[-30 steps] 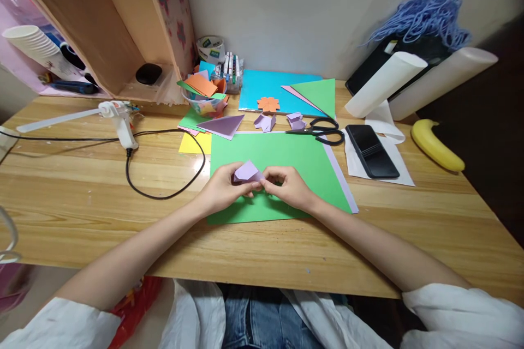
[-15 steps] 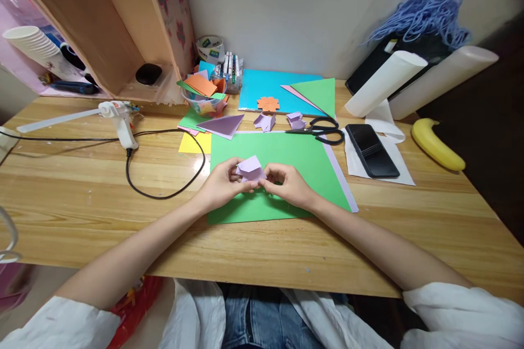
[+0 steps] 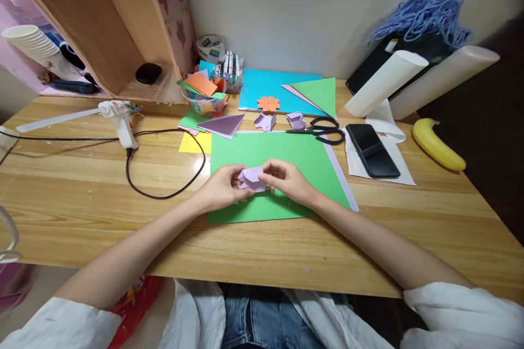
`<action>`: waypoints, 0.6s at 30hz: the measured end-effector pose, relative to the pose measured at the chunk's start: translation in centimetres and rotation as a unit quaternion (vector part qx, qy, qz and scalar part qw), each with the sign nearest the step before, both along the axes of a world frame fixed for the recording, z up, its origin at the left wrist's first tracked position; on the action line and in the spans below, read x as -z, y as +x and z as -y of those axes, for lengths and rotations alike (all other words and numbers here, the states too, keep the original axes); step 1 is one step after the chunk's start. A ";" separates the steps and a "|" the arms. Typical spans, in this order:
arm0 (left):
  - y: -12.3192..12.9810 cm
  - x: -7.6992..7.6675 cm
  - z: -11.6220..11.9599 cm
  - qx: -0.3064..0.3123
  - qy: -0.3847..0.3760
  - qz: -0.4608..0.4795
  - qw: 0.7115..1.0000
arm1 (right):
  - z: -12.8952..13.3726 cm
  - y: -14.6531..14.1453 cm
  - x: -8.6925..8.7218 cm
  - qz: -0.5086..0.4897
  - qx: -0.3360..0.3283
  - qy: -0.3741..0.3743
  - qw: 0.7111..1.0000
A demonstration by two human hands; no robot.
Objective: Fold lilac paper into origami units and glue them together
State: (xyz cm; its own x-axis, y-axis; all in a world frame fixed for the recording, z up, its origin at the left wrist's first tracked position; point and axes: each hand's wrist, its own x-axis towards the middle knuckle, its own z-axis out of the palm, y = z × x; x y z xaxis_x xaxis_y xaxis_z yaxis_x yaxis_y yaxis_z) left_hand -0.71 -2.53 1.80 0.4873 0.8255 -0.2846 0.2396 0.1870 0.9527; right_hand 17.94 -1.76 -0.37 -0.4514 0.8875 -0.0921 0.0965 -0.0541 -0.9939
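A folded piece of purple paper (image 3: 252, 179) is held between both hands over a large green sheet (image 3: 282, 147). My left hand (image 3: 223, 188) grips its left side, with the thumb along the lower edge. The fingers of my right hand (image 3: 289, 182) pinch its right end. Beyond the sheet lie two purple folded paper pieces (image 3: 265, 121) and a purple paper triangle (image 3: 225, 126). Black-handled scissors (image 3: 323, 130) rest across the far right part of the sheet. An orange paper flower (image 3: 268, 103) sits farther back on blue paper (image 3: 262, 84).
At left stands a white glue gun (image 3: 120, 122), its black cord (image 3: 164, 196) looping over the table. A tub of paper scraps (image 3: 202, 101) is at the back. On the right are a phone (image 3: 371, 150) on white paper, a banana (image 3: 437, 144) and white rolls (image 3: 387, 83).
The purple paper has been turned and lowered slightly in my hands. My right fingers have moved from its lower corner up to its right edge.
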 end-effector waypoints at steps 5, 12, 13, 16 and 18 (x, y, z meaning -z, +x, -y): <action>-0.1 0.1 0.0 0.012 0.036 -0.018 0.999 | -0.2 0.2 0.0 0.011 -0.013 -0.008 1.000; -0.7 0.6 -0.8 -0.057 0.052 0.004 0.997 | -0.4 0.3 -0.1 0.013 -0.028 -0.014 0.999; -0.7 0.6 -0.8 -0.060 0.052 0.003 0.997 | -0.5 0.3 -0.1 0.014 -0.030 -0.015 0.999; -0.8 0.6 -0.9 -0.067 0.057 -0.003 0.996 | -0.5 0.3 -0.2 0.012 -0.038 -0.019 0.999; -0.7 0.6 -0.8 -0.071 0.064 -0.004 0.995 | -0.4 0.3 -0.2 0.005 -0.042 -0.022 0.999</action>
